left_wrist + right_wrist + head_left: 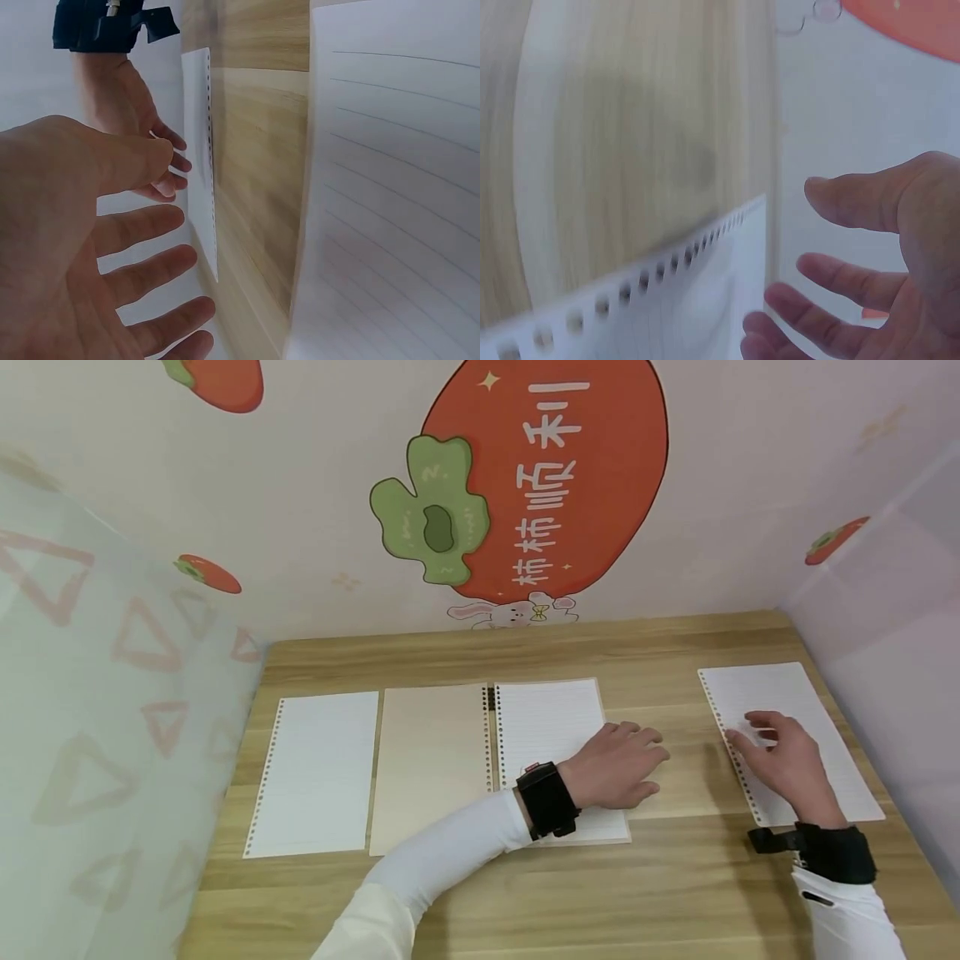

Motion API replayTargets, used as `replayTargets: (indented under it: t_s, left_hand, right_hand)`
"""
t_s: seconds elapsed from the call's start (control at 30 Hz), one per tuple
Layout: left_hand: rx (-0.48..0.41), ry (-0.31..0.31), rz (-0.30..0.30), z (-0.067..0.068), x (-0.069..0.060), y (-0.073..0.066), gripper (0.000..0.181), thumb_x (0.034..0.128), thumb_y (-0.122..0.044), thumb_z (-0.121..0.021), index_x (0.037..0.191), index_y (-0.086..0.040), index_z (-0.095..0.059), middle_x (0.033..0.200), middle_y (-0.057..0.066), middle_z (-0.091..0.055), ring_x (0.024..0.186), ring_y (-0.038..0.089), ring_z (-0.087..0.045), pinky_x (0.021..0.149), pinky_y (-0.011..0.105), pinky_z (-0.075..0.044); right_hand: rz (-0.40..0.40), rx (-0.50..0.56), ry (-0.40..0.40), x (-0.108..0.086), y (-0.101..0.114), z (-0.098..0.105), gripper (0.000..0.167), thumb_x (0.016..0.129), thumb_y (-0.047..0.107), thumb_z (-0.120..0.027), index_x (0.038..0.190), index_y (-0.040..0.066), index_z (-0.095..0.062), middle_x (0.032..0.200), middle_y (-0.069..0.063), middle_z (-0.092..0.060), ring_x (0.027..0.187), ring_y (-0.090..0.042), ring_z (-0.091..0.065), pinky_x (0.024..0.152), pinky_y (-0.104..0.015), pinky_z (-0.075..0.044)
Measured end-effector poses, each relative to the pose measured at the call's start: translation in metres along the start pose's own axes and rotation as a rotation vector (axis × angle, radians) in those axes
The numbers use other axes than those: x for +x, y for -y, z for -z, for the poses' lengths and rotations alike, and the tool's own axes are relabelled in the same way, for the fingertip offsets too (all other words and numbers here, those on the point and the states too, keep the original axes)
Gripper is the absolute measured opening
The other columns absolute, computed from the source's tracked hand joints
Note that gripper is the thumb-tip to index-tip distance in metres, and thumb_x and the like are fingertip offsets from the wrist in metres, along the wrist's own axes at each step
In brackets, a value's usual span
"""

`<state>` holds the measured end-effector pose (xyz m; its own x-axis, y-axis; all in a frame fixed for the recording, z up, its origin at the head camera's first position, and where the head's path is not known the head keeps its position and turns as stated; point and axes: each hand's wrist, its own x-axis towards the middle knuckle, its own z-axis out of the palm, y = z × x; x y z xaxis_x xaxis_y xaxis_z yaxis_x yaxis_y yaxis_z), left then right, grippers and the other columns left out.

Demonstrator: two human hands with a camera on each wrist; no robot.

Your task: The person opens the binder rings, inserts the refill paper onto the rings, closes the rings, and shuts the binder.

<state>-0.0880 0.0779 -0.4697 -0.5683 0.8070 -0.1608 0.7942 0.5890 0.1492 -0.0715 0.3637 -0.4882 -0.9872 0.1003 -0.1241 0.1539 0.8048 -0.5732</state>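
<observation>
In the head view an opened ring binder notebook lies mid-table, its beige cover [431, 760] on the left and a lined page stack [551, 714] on the right. My left hand [617, 764] hovers over the right edge of that stack, fingers spread and holding nothing. At the far right lies a loose lined sheet [780, 693] with punched holes down its left edge. Above this sheet is my right hand [787, 760], thumb and fingers apart. The right wrist view shows the right hand [862, 277] clear of the hole-punched sheet [682, 307], with nothing between its fingers.
Another loose hole-punched sheet [315, 777] lies left of the notebook on the wooden table [540, 902]. A printed wall covering [300, 485] rises behind the table, and pale side walls stand left and right.
</observation>
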Motion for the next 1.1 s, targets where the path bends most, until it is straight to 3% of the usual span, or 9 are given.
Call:
replayTargets:
  t_s: [0.3,0.53,0.7,0.93,1.1]
  left_hand:
    - [0.049,0.031,-0.013,-0.001,0.018,-0.019,0.052,0.1082,-0.054,-0.054,0.156,-0.035,-0.051,0.167,-0.011,-0.041,0.153,0.018,-0.039,0.120,0.035,-0.038]
    - [0.027,0.078,-0.003,-0.009,0.019,-0.026,0.052,0.1084,-0.056,-0.052,0.157,-0.038,-0.049,0.169,-0.011,-0.038,0.155,0.018,-0.036,0.122,0.033,-0.035]
    - [0.030,0.070,0.000,-0.015,0.019,-0.028,0.051,0.1080,-0.055,-0.054,0.156,-0.037,-0.051,0.168,-0.011,-0.039,0.154,0.018,-0.038,0.121,0.033,-0.036]
    - [0.060,0.056,0.001,-0.018,0.030,-0.032,0.053,0.1084,-0.056,-0.051,0.158,-0.038,-0.048,0.170,-0.012,-0.036,0.157,0.019,-0.034,0.123,0.033,-0.034]
    - [0.051,0.085,0.031,-0.018,0.045,-0.034,0.056,0.1090,-0.057,-0.049,0.162,-0.040,-0.042,0.174,-0.013,-0.028,0.160,0.020,-0.028,0.126,0.033,-0.029]
  right_hand:
    - [-0.080,-0.054,0.027,0.017,-0.029,0.019,0.076,0.108,0.040,-0.060,0.149,-0.020,-0.037,0.144,-0.049,-0.039,0.129,-0.064,-0.043,0.095,-0.071,-0.044]
    - [-0.126,-0.144,0.082,0.020,-0.064,0.034,0.093,0.105,0.048,-0.058,0.146,-0.030,-0.027,0.143,-0.058,-0.030,0.132,-0.071,-0.032,0.106,-0.077,-0.034]
    - [-0.154,-0.196,0.070,0.021,-0.080,0.039,0.102,0.103,0.054,-0.060,0.147,-0.031,-0.025,0.144,-0.059,-0.026,0.134,-0.074,-0.023,0.109,-0.078,-0.028]
    - [-0.219,-0.169,0.057,0.020,-0.086,0.045,0.107,0.099,0.053,-0.066,0.151,-0.028,-0.021,0.144,-0.060,-0.024,0.129,-0.076,-0.025,0.099,-0.078,-0.033]
    - [-0.241,-0.110,0.054,0.021,-0.084,0.044,0.105,0.099,0.049,-0.070,0.155,-0.025,-0.020,0.147,-0.057,-0.025,0.134,-0.072,-0.027,0.102,-0.078,-0.036]
